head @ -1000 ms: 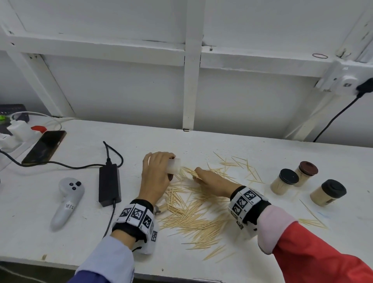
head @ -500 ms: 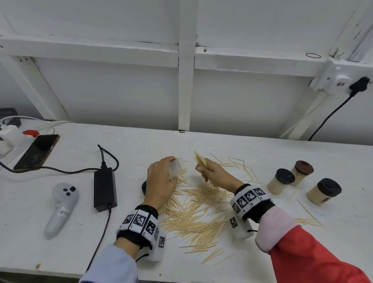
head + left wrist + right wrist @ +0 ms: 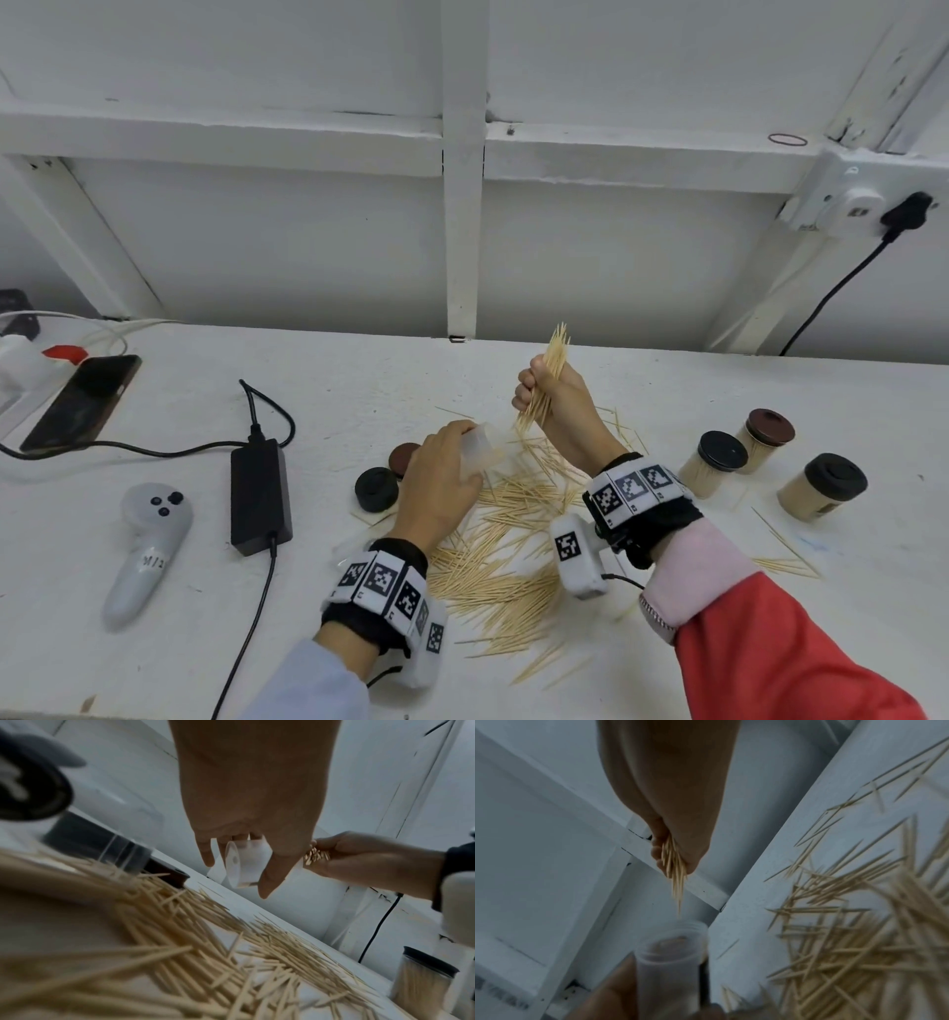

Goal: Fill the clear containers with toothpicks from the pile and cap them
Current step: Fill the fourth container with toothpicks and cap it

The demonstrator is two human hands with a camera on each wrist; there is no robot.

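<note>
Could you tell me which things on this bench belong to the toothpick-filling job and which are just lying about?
Job:
- toothpick pile
- toothpick bundle gripped by right hand
- clear container held by left hand
- two loose caps
- three capped full containers

Lying about:
- controller
- power adapter
- phone
- wall plug

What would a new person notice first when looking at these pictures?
First, the right hand, raised above the table, grips a bundle of toothpicks pointing down toward the clear container that the left hand holds tilted. Next, the loose pile of toothpicks spread on the table between the wrists. At the right stand three filled, capped containers.
</note>
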